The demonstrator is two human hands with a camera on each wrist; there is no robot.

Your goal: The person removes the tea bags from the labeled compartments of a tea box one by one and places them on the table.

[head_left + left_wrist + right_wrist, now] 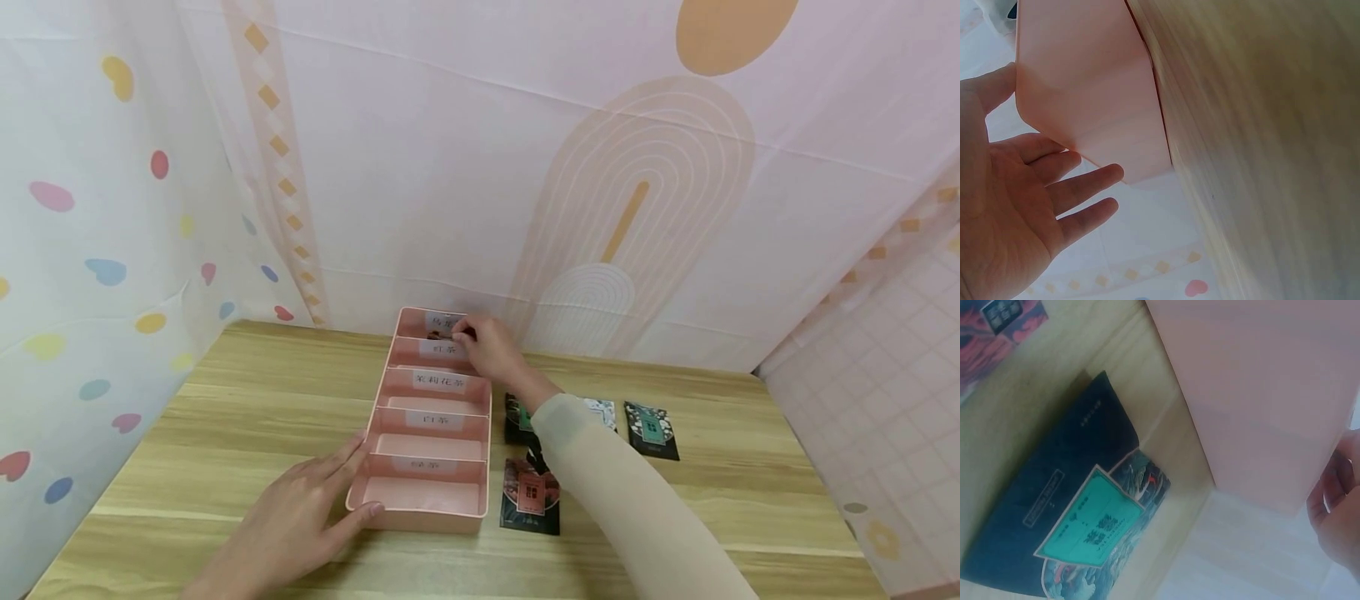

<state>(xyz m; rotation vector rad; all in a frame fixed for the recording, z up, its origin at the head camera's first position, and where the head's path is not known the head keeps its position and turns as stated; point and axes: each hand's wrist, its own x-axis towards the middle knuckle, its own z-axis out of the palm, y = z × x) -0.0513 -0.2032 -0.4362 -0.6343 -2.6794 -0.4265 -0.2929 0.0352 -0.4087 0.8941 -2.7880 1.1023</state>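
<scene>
A long pink box [427,521], split into several labelled compartments, stands on the wooden table. My left hand [300,508] rests at its near-left corner. In the left wrist view the thumb touches the box's edge and the loosely spread fingers lie along the wall. At the far compartment, my right hand [491,346] pinches a small dark tea packet [438,335], mostly hidden by the compartment and the fingers. The right wrist view shows the box's outer side, with the curled fingers over its rim.
Right of the box lie a red-labelled packet [530,497], a green-labelled packet [517,421], a white floral packet [602,412] and a teal-labelled packet [652,431]. My right forearm partly covers some. A patterned cloth [420,183] hangs behind the table [285,392].
</scene>
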